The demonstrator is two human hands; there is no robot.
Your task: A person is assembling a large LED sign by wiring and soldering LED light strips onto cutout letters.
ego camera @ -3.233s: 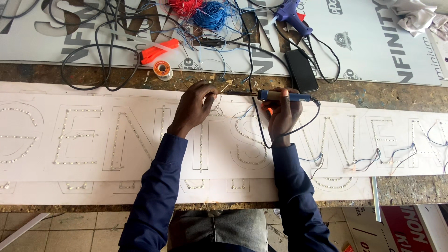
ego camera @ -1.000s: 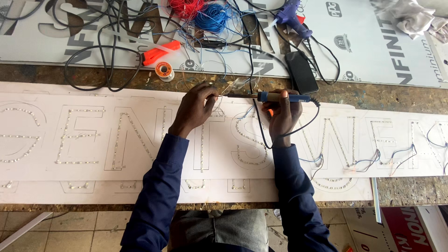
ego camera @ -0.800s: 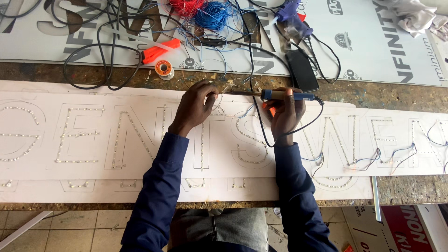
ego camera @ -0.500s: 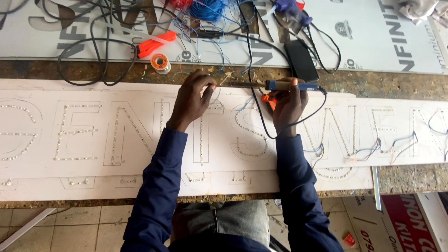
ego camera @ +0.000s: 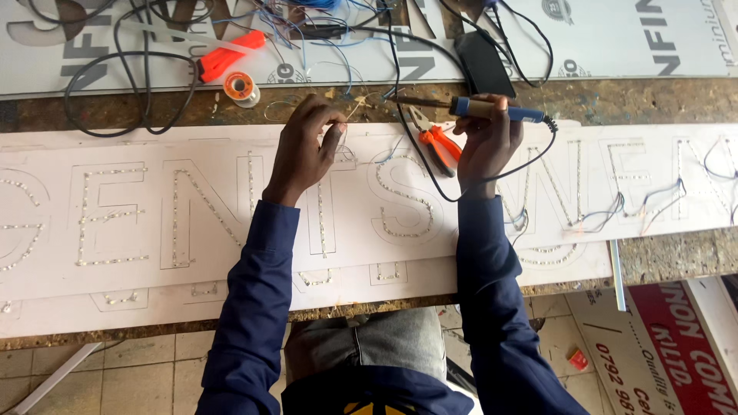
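Soldering iron (ego camera: 477, 109) horizontal, tip pointing left; right hand (ego camera: 486, 142) gripping handle, left hand (ego camera: 305, 146) pinching wire (ego camera: 355, 106).

At frame centre, the right hand (ego camera: 486, 142) grips a blue-handled soldering iron (ego camera: 469, 107); the left hand (ego camera: 306, 150) pinches a thin wire (ego camera: 355, 107) above the white lettered board (ego camera: 231, 230) on the worktop (ego camera: 115, 111).

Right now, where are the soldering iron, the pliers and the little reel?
soldering iron (ego camera: 496, 111), head view, blue handle
pliers (ego camera: 440, 144), head view, orange handle
reel (ego camera: 240, 85), head view, its orange face
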